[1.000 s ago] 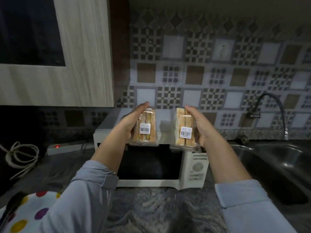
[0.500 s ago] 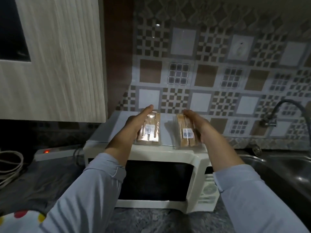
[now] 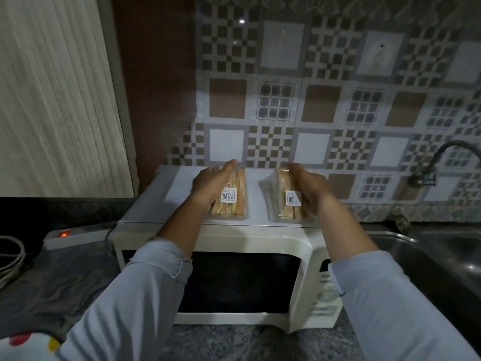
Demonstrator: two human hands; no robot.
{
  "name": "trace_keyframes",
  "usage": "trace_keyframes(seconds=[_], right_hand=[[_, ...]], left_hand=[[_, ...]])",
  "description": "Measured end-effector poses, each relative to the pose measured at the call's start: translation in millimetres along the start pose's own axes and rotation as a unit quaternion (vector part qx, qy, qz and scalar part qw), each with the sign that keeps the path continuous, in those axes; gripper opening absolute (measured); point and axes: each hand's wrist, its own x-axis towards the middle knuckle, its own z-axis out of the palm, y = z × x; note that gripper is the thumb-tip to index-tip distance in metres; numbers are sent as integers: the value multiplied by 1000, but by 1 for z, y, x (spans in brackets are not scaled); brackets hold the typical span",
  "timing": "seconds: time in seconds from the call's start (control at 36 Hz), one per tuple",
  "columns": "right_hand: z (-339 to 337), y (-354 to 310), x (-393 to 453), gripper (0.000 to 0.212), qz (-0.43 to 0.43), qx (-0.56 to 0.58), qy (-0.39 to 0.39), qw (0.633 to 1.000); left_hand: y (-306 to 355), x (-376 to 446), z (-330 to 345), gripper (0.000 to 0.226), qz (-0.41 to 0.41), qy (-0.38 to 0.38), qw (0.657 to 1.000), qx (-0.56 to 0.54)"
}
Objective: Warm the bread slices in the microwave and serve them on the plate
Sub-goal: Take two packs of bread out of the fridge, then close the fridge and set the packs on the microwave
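Observation:
Two clear plastic packs of bread slices, each with a barcode label, rest on top of the white microwave (image 3: 260,238), whose dark door is closed. My left hand (image 3: 208,186) grips the left bread pack (image 3: 234,199) from its left side. My right hand (image 3: 309,186) grips the right bread pack (image 3: 283,199) from its right side. Both packs touch the microwave's top. A white plate with coloured dots (image 3: 28,345) shows at the bottom left corner, mostly hidden by my left sleeve.
A steel sink (image 3: 442,261) with a curved tap (image 3: 432,165) lies to the right. A power strip with a lit red switch (image 3: 75,234) and a coiled cable (image 3: 10,256) sit at left. A wooden wall cabinet (image 3: 57,95) hangs over the left side. The counter is dark stone.
Both hands lowered the two bread packs from mid-air onto the microwave's top. The camera moved closer and tilted, so the plate slid almost out of view.

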Motion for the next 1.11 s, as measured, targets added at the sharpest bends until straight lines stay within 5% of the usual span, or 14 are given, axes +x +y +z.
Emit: trace_keyframes(seconds=[0.28,0.42,0.5,0.69,1.11], right_hand=[[-2,-6,-18,43,15,8,1,1000],[-4,-9,-26,89,2,-9,33,999],[-5,-17,-46,66,-22,1,80,997],[-6,-22,-70,53,-86,24,98,991],[-26,3,-142,52,-150,46,-42,987]], left_hand=[[5,-10,-2,107,-13,-7,1000,1],[2,-7,-5,123,-24,-21,999,-1],[10,-15,-7,116,-17,1,1000,1],[28,-53,-9,79,42,29,998,32],[25,-163,3,67,21,156,987,27]])
